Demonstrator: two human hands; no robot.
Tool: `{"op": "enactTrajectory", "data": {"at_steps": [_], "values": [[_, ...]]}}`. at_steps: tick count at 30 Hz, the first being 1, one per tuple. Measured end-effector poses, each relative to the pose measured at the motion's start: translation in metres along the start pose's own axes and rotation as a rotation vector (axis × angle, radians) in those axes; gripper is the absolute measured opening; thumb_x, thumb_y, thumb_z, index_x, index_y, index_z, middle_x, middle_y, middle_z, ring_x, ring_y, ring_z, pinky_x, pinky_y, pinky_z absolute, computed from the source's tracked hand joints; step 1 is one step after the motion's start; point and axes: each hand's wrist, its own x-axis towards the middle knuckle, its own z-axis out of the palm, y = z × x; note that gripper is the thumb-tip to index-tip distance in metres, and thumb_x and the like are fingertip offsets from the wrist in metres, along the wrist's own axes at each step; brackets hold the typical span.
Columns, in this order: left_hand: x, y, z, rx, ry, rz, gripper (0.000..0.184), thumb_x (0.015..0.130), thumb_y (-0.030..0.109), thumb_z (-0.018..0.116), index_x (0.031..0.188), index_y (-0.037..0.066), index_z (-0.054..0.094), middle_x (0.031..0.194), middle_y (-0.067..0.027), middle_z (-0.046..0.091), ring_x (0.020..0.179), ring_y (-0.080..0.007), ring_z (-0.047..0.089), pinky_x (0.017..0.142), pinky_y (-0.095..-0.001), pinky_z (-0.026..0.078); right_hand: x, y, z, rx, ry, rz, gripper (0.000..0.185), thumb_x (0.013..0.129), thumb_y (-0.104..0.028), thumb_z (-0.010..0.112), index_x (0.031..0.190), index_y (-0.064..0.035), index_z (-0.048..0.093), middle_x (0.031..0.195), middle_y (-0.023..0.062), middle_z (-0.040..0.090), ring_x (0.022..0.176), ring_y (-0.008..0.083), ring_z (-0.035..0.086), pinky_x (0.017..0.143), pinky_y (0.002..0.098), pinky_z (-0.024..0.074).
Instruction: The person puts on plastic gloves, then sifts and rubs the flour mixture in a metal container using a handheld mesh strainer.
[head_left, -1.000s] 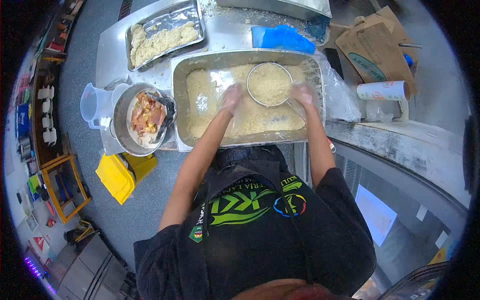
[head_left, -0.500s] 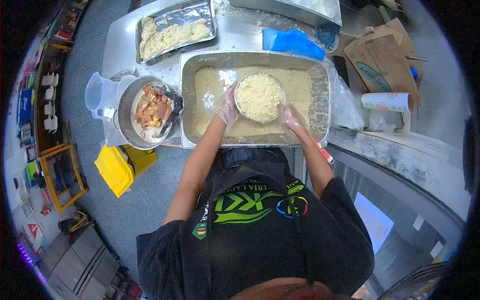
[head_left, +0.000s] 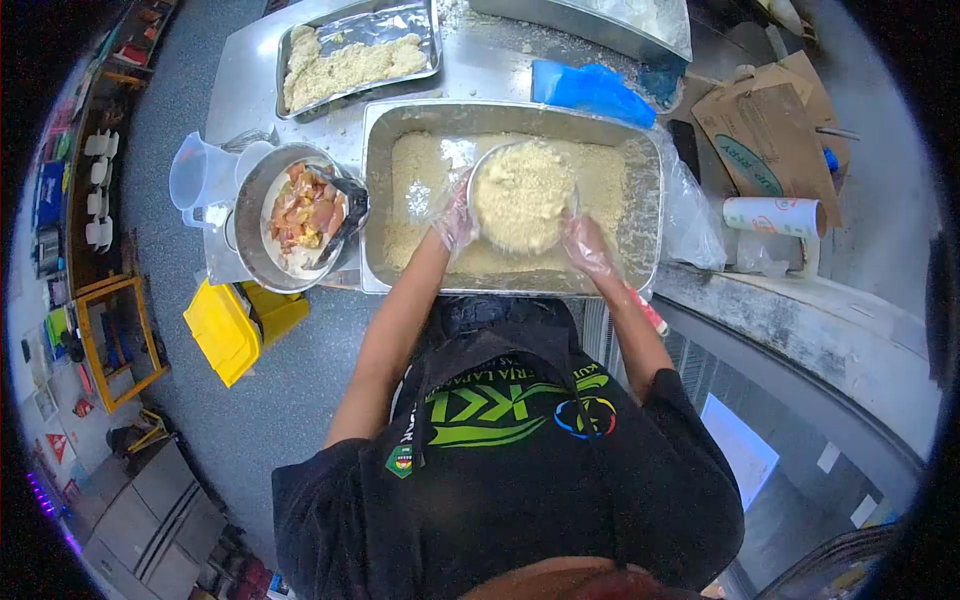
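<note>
A round metal-rimmed sieve (head_left: 525, 195), heaped with pale, lumpy flour, is held over a large steel tub (head_left: 370, 200); its underside is hidden. My left hand (head_left: 457, 218), in a clear plastic glove, grips the sieve's left rim. At the lower right of the rim, my gloved right hand (head_left: 589, 246) is closed on the sieve. A red and white piece (head_left: 650, 312), perhaps its handle end, shows beside my right forearm. More flour (head_left: 410, 165) covers the tub's bottom around the sieve.
Left of the tub stands a steel bowl (head_left: 236, 205) with raw meat pieces (head_left: 308, 210) and a black glove-like item. Behind are a tray (head_left: 435, 45) of coated pieces and a blue plastic bag (head_left: 590, 92). Cardboard (head_left: 760, 130) and a paper roll (head_left: 775, 215) stand right.
The sieve has shifted slightly right and appears raised, its flour now blurred and spread wider. Both hands keep their hold on it.
</note>
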Motion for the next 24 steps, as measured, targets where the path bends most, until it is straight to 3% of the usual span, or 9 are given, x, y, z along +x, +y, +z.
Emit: {"op": "enactTrajectory", "data": {"at_steps": [2,11,14,17,20,23,24], "values": [[-0.004,0.005,0.003,-0.080,-0.027,-0.149,0.047,0.083,0.042,0.036,0.113,0.007,0.045,0.108,-0.0108,0.051,0.095,-0.0232,0.052,0.079,-0.0368,0.045,-0.004,-0.002,-0.003,0.017,-0.102,0.067,0.023,0.075,-0.024,0.047,0.073,-0.0019,0.055,0.059,0.0169,0.051,0.056,0.0305,0.052,0.050,0.0384,0.0382],[-0.018,0.005,0.022,-0.002,-0.124,-0.077,0.048,0.084,0.040,0.037,0.118,0.006,0.039,0.111,-0.0130,0.049,0.098,-0.0253,0.051,0.078,-0.0417,0.046,0.000,0.028,0.010,-0.125,0.097,0.015,0.020,0.075,-0.022,0.048,0.072,-0.0036,0.055,0.061,0.0177,0.052,0.056,0.0312,0.052,0.050,0.0393,0.0381],[0.014,-0.016,-0.018,-0.008,-0.076,-0.093,0.044,0.085,0.036,0.036,0.117,0.006,0.039,0.111,-0.0135,0.049,0.099,-0.0250,0.051,0.078,-0.0435,0.046,0.000,0.030,0.002,-0.015,-0.012,0.079,0.019,0.074,-0.021,0.050,0.073,-0.0035,0.055,0.065,0.0186,0.054,0.061,0.0321,0.053,0.054,0.0392,0.0391],[0.009,-0.010,-0.002,0.207,-0.037,-0.089,0.067,0.079,0.057,0.033,0.124,0.008,0.030,0.118,-0.0149,0.042,0.103,-0.0302,0.046,0.081,-0.0493,0.041,-0.002,0.019,0.001,-0.125,0.127,0.100,0.019,0.074,-0.020,0.050,0.076,-0.0025,0.056,0.066,0.0201,0.054,0.063,0.0339,0.053,0.055,0.0396,0.0400],[0.023,-0.020,-0.022,0.106,-0.014,-0.040,0.044,0.085,0.036,0.037,0.116,0.004,0.040,0.108,-0.0127,0.051,0.094,-0.0250,0.053,0.076,-0.0410,0.047,0.001,0.025,-0.003,-0.172,-0.129,0.115,0.030,0.081,-0.025,0.040,0.078,0.0008,0.055,0.070,0.0242,0.053,0.069,0.0361,0.055,0.059,0.0441,0.0415],[-0.013,0.010,0.027,0.124,0.147,-0.212,0.045,0.084,0.037,0.040,0.113,0.003,0.043,0.103,-0.0122,0.054,0.091,-0.0232,0.055,0.076,-0.0385,0.048,0.003,0.073,0.032,-0.100,0.052,0.096,0.032,0.081,-0.026,0.040,0.076,0.0014,0.055,0.068,0.0241,0.053,0.066,0.0366,0.054,0.058,0.0443,0.0409],[-0.003,0.004,0.014,0.144,0.120,-0.166,0.046,0.083,0.037,0.041,0.114,0.004,0.042,0.104,-0.0131,0.052,0.091,-0.0250,0.054,0.075,-0.0410,0.048,0.004,0.072,0.034,-0.092,0.069,0.104,0.033,0.081,-0.027,0.040,0.074,0.0014,0.055,0.066,0.0236,0.053,0.064,0.0360,0.054,0.056,0.0436,0.0405]]}}
